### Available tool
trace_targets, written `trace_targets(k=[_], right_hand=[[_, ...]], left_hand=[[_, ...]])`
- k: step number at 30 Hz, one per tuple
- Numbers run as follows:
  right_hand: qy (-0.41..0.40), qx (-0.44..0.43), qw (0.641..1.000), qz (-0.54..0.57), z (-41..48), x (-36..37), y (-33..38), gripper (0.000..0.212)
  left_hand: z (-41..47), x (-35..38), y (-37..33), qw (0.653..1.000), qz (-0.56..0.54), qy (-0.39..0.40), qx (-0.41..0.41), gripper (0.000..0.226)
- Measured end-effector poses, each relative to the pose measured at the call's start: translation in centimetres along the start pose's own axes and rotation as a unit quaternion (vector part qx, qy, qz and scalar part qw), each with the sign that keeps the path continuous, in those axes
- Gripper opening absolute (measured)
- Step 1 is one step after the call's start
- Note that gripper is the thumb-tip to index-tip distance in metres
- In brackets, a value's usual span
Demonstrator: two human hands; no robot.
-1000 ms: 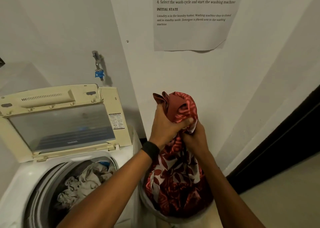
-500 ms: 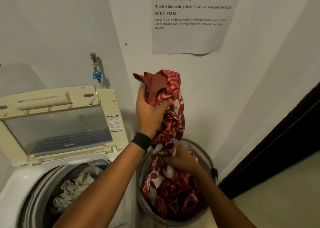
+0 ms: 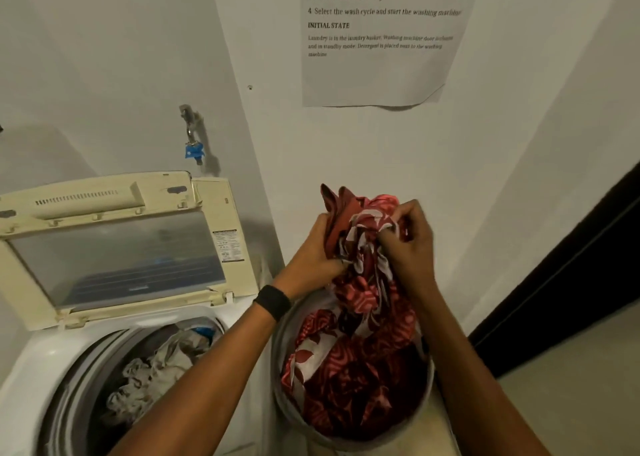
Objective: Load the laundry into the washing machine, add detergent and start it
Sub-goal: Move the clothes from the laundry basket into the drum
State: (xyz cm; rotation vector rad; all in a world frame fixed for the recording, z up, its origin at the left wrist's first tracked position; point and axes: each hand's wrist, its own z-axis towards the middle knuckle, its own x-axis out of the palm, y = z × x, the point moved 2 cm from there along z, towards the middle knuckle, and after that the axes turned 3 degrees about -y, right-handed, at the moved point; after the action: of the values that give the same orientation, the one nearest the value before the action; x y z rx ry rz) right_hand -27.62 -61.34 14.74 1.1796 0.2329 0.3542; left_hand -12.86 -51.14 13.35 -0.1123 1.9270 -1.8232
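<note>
"Head view, biggest thing first: what is it?"

"A white top-loading washing machine at lower left, its cream lid standing open against the wall. Pale laundry lies in the drum."

"And beside it?"

"A round grey laundry basket, just to the machine's right, full of red cloth with a white leaf print. Its top end is drawn up above the rim."

"Any writing?"

"A paper sheet on the wall reads '2. Add detergent', '3 Close the door securely', '4 Select the wash cycle and start the washing machine', then 'INITIAL STATE', with smaller lines about laundry in the basket."

"The hands?"

"The left hand and the right hand both have fingers curled tight into the bunched cloth, above the basket. A black wristband sits on the left wrist."

"Smaller still?"

"A wall tap with a blue tag, and a sticker on the lid, too small to read."
</note>
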Motion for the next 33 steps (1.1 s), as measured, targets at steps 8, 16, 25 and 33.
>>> trace_targets(k=[8, 16, 25, 33], right_hand=[[0.03, 0.087, 0.995, 0.049, -1.9, 3.5, -1.7, 0.024], [0.255, 0.126, 0.952, 0.111, -2.1, 1.0, -5.3, 0.059], [0.175, 0.194, 0.964, -0.057, -9.3, -0.9, -11.1, 0.023], [-0.012, -0.106, 0.994, -0.038, 0.5, -4.0, 3.4, 0.036]], left_hand=[[-2.6, -0.8, -0.6, 0.982, -0.167, 0.037, -0.081, 0.102], [-1.4, -1.5, 0.1, 0.953, -0.186, -0.231, -0.067, 0.061], [0.4, -3.4, -0.2, 0.952, -0.141, -0.272, 0.008, 0.054], [-0.3, -2.5, 1.2, 0.945, 0.144, -0.286, 0.067, 0.051]])
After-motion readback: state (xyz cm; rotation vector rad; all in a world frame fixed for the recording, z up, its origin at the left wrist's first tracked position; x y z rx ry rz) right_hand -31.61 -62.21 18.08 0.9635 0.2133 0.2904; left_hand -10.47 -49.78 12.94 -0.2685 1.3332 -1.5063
